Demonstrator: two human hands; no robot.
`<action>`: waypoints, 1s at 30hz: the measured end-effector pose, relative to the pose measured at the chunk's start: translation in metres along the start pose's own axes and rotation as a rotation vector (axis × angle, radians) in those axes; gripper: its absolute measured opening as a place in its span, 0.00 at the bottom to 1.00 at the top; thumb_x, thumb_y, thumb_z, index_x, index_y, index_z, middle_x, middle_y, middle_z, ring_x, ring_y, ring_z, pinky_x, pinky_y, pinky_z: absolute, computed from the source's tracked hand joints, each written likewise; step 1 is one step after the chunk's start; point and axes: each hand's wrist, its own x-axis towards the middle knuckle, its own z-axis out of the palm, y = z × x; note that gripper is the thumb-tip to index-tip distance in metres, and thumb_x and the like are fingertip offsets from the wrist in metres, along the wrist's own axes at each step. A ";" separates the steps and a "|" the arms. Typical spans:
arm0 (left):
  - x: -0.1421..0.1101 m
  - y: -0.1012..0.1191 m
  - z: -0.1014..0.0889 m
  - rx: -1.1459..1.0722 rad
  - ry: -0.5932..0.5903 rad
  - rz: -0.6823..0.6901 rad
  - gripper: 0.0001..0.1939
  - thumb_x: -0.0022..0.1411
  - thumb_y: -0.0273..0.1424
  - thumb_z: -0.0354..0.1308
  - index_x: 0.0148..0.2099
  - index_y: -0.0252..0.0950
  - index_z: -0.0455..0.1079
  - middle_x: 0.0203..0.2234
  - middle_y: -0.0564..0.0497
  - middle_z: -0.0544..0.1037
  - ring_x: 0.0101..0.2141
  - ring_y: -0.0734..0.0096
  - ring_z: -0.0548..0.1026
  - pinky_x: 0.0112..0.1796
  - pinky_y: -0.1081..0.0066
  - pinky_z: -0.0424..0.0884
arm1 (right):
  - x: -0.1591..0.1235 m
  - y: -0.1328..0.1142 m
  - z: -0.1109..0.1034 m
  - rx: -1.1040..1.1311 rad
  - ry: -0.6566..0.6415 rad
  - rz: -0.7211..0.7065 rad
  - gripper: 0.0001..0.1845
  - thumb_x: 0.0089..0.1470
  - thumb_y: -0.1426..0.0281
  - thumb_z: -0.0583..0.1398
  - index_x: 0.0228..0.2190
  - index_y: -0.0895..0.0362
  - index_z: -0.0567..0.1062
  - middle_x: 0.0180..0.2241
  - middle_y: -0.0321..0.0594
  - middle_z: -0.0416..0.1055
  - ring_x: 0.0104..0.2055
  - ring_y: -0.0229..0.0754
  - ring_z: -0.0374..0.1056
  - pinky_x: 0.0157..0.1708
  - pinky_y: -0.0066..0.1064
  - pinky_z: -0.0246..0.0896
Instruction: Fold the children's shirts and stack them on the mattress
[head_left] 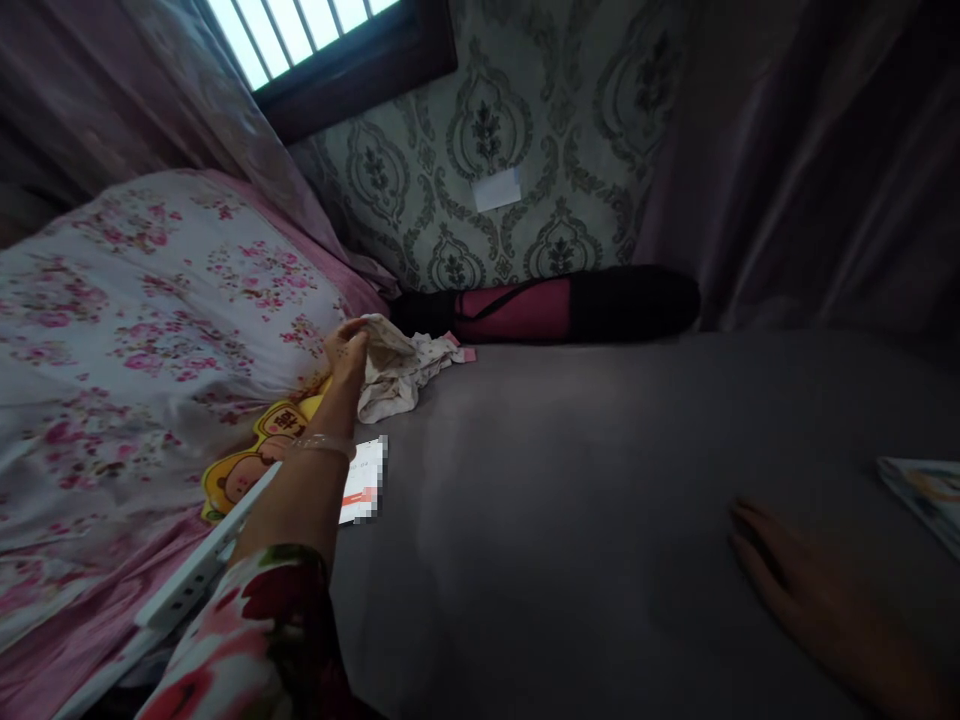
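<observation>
Reaching out to the far left, my left hand (pixel 348 348) has its fingers closed on a crumpled white garment (pixel 391 390) with a small print and pink trim. Part of the garment is lifted in my fingers; the rest lies on the grey bed sheet (pixel 570 500). My right hand (pixel 806 585) rests low on the sheet at the right, thumb and forefinger stretched out and apart, holding nothing. Its other fingers are hard to see in the dim light. Under my left forearm a lit white screen (pixel 364 480), partly blurred, lies on the sheet.
A black and dark pink long bag (pixel 517 310) lies along the patterned wall (pixel 487 130). Floral bedding (pixel 150 300) and a yellow cartoon cushion (pixel 240 475) are at the left, beside a white power strip (pixel 184 590). A printed book or packet (pixel 926 490) sits at the right edge.
</observation>
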 end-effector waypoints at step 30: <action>-0.255 0.133 0.086 -0.469 -0.634 -0.140 0.14 0.58 0.38 0.60 0.44 0.37 0.72 0.33 0.49 0.78 0.35 0.68 0.75 0.38 0.71 0.70 | 0.130 -0.146 -0.053 0.834 -0.100 -0.067 0.23 0.53 0.66 0.60 0.51 0.53 0.71 0.53 0.45 0.71 0.54 0.47 0.67 0.52 0.42 0.63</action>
